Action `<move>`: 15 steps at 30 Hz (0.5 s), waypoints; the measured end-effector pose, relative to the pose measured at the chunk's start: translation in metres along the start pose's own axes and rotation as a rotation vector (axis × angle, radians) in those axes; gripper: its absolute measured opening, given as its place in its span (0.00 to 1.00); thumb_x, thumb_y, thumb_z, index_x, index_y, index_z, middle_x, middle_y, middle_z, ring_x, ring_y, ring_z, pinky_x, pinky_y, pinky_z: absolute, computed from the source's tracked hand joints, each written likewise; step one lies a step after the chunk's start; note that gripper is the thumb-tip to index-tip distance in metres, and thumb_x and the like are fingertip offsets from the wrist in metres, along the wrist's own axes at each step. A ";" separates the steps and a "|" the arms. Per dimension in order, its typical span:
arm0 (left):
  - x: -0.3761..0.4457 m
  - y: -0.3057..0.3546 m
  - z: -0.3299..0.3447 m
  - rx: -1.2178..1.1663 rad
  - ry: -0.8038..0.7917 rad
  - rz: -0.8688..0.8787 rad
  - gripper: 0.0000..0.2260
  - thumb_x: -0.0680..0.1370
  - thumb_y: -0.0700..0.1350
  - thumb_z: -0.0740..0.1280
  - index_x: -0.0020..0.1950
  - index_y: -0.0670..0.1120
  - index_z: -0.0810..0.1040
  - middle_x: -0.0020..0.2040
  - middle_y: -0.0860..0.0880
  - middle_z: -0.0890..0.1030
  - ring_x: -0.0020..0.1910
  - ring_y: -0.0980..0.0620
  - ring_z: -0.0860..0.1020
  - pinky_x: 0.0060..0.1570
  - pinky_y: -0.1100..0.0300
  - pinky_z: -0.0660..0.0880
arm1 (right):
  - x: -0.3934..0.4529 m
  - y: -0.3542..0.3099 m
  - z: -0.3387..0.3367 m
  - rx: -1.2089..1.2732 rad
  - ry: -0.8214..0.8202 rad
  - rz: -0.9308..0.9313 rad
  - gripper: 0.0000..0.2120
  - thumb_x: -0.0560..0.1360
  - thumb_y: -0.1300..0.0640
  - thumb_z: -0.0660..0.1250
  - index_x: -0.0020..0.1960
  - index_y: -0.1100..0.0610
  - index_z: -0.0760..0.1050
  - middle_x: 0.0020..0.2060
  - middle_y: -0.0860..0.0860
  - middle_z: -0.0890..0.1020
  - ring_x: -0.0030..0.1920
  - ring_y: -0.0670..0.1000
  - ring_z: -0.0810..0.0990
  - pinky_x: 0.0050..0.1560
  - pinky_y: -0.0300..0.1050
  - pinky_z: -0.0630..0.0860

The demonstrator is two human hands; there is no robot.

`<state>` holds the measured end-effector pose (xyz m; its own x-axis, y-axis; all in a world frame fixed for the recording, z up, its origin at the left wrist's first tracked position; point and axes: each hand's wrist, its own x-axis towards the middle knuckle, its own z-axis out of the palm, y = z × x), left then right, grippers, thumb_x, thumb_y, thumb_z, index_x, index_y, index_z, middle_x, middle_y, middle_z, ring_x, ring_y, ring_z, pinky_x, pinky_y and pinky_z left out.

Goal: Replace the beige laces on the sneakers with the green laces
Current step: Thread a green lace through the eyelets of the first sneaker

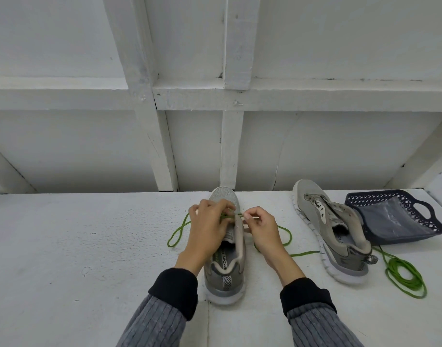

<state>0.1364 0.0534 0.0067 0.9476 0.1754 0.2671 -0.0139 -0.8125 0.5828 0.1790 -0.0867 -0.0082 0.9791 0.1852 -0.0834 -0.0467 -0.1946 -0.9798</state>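
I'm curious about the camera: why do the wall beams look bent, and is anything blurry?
Head view: wide-angle lens bows and splays the white beams; light is soft and even, with faint shadows; the hands, sneaker and green lace look reasonably sharp; no glare.

Soft, even, cool-toned light fills the view, bright without glare. Shadows are faint: a pale one under the near sneaker (225,269) and a thin one beside the dark basket (395,216). The wide-angle lens bends the white wall beams (240,96) toward the edges. Focus is fairly sharp at centre and slightly soft on the sleeves at the bottom.
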 end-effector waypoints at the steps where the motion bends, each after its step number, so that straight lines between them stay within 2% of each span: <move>1: -0.006 -0.001 0.002 -0.041 0.053 -0.059 0.11 0.76 0.45 0.69 0.57 0.56 0.77 0.51 0.62 0.76 0.54 0.59 0.63 0.55 0.58 0.55 | -0.001 -0.001 0.000 0.020 0.042 -0.025 0.06 0.80 0.60 0.62 0.46 0.57 0.76 0.45 0.51 0.82 0.48 0.49 0.81 0.48 0.41 0.79; 4: -0.026 -0.008 0.007 -0.253 0.250 -0.300 0.13 0.73 0.48 0.73 0.55 0.55 0.76 0.54 0.58 0.74 0.56 0.57 0.62 0.56 0.55 0.61 | -0.005 -0.015 -0.004 0.374 0.101 -0.024 0.08 0.82 0.61 0.58 0.49 0.63 0.73 0.45 0.52 0.82 0.46 0.47 0.83 0.52 0.42 0.80; 5: -0.031 -0.010 0.007 -0.316 0.306 -0.389 0.13 0.72 0.49 0.75 0.53 0.55 0.75 0.54 0.56 0.73 0.56 0.56 0.63 0.55 0.54 0.62 | -0.006 -0.020 -0.009 0.484 0.107 -0.028 0.08 0.82 0.61 0.56 0.48 0.62 0.72 0.42 0.52 0.82 0.42 0.48 0.82 0.50 0.43 0.80; 7: -0.039 -0.008 0.006 -0.307 0.366 -0.535 0.14 0.70 0.53 0.76 0.49 0.54 0.74 0.51 0.56 0.72 0.55 0.55 0.61 0.53 0.55 0.60 | -0.006 -0.025 -0.019 0.526 0.128 -0.043 0.10 0.83 0.60 0.54 0.45 0.59 0.70 0.33 0.51 0.75 0.33 0.48 0.75 0.42 0.42 0.78; 9: -0.043 -0.003 0.006 -0.199 0.382 -0.594 0.13 0.70 0.57 0.75 0.45 0.54 0.74 0.49 0.57 0.71 0.52 0.55 0.61 0.51 0.54 0.56 | -0.008 -0.022 -0.028 0.246 0.136 -0.090 0.10 0.83 0.59 0.55 0.44 0.56 0.70 0.31 0.49 0.69 0.30 0.46 0.66 0.35 0.38 0.69; 11: -0.044 0.001 0.008 -0.185 0.361 -0.614 0.10 0.71 0.59 0.72 0.44 0.56 0.75 0.46 0.59 0.74 0.51 0.55 0.64 0.51 0.54 0.55 | -0.011 -0.013 -0.028 -0.177 0.033 -0.167 0.09 0.82 0.58 0.57 0.45 0.56 0.72 0.31 0.46 0.70 0.28 0.40 0.65 0.32 0.34 0.64; 12: -0.044 0.002 0.009 -0.212 0.344 -0.627 0.09 0.72 0.60 0.71 0.45 0.57 0.76 0.45 0.60 0.75 0.51 0.55 0.67 0.51 0.53 0.56 | -0.013 -0.007 -0.026 -0.302 -0.048 -0.196 0.09 0.81 0.57 0.59 0.45 0.57 0.74 0.30 0.45 0.70 0.27 0.40 0.66 0.30 0.32 0.63; 14: -0.043 -0.001 0.010 -0.273 0.311 -0.632 0.09 0.73 0.59 0.71 0.49 0.58 0.78 0.46 0.61 0.77 0.51 0.55 0.70 0.52 0.52 0.59 | -0.017 0.002 -0.021 -0.363 -0.159 -0.214 0.08 0.80 0.57 0.62 0.44 0.56 0.77 0.28 0.44 0.71 0.28 0.40 0.67 0.32 0.33 0.63; 15: -0.042 -0.004 0.010 -0.308 0.302 -0.608 0.09 0.73 0.58 0.71 0.51 0.59 0.79 0.48 0.61 0.78 0.52 0.55 0.72 0.54 0.52 0.62 | -0.017 0.003 -0.019 -0.367 -0.159 -0.222 0.08 0.79 0.58 0.64 0.43 0.55 0.78 0.29 0.43 0.71 0.29 0.40 0.67 0.33 0.33 0.63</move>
<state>0.0995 0.0439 -0.0150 0.6880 0.7257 0.0022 0.3539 -0.3381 0.8721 0.1659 -0.1087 -0.0061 0.9137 0.4010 0.0661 0.2621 -0.4570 -0.8500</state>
